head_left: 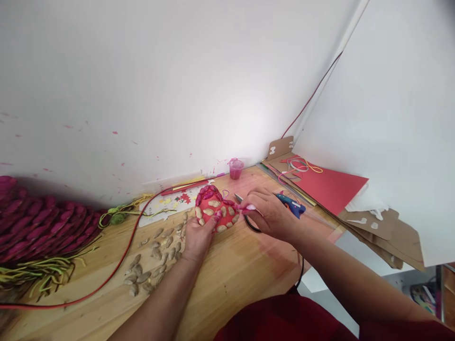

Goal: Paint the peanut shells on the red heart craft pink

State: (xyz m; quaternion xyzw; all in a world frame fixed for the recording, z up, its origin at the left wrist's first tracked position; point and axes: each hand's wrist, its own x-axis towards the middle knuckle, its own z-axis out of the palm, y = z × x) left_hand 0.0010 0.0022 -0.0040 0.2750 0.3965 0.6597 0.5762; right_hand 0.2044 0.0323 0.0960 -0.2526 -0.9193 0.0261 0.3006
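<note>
Dark-red clothing point(284, 319) fills bottom edge, closest to cam. L hand point(197, 237) grips a red disc point(221, 221) w/ peanuts stuck on, thumb on top. R hand point(268, 210) is closed round a slim pink-and-white tool point(249, 207), prob. a paintbrush, its tip by the disc's R edge. Magenta peanuts point(208, 190) line the far rim; rest are bare. Step looks like painting shells, approx. partway. Next move calls for a steady L grip, light strokes, fingers clear of wet paint. Partly hidden by R hand: scissors point(238, 197). Just R of it, blue glue gun point(292, 206). Beyond both hands, plastic cup point(234, 169) w/ pink paint. L of L hand, loose peanuts point(143, 277), then red cable point(130, 245).
</note>
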